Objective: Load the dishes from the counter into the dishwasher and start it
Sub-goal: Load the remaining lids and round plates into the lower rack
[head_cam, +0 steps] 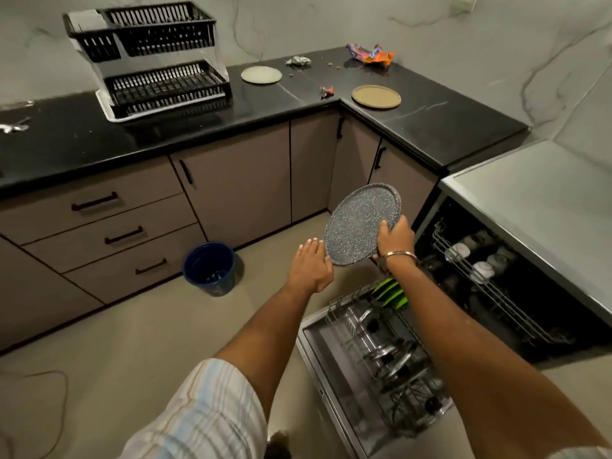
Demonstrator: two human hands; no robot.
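Note:
A grey speckled plate point(359, 223) is held tilted in the air above the floor, left of the open dishwasher point(516, 260). My right hand point(395, 238) grips its right rim. My left hand point(309, 266) lies flat against the plate's lower left edge, fingers together. The dishwasher's lower rack point(381, 356) is pulled out over the door below my arms and holds green plates point(390, 293) and steel lids. Cups sit in its upper rack point(477, 260). On the black counter point(430, 124) lie a pale grey plate point(261, 75) and a tan plate point(376, 97).
A black two-tier dish rack point(155, 61) stands on the counter at the left. Crumpled wrappers point(371, 54) and foil point(298, 60) lie near the back wall. A blue bucket point(210, 268) sits on the floor by the drawers. Cabinets line the corner.

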